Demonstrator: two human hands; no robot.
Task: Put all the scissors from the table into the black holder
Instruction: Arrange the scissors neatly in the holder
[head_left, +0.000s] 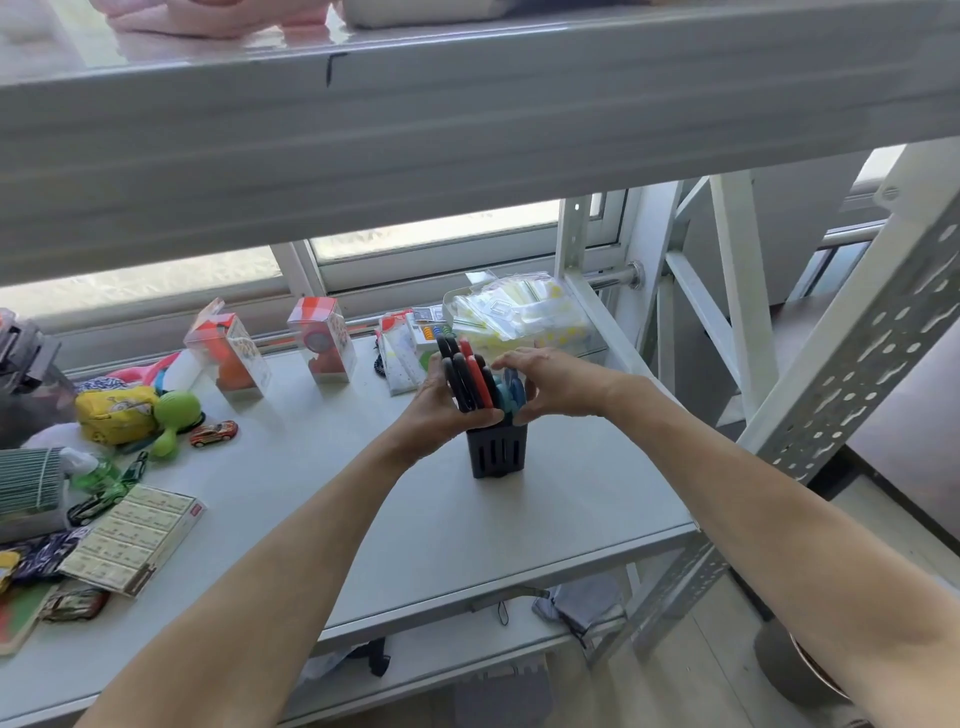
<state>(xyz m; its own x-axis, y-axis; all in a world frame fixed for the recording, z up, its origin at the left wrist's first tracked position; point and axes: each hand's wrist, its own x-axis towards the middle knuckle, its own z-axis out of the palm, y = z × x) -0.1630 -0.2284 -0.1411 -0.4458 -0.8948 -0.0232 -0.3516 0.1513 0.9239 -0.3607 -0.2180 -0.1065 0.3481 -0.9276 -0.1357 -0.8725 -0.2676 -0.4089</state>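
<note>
Steadying black-and-red plastic-handled scissors in slotted black plastic holder: left hand gripping handles, right hand loosely cupped; rigid, light, sharp-tipped.

The black slotted holder stands upright near the table's right edge. Scissors with black, red and blue handles stand bunched inside, handles up.
</note>
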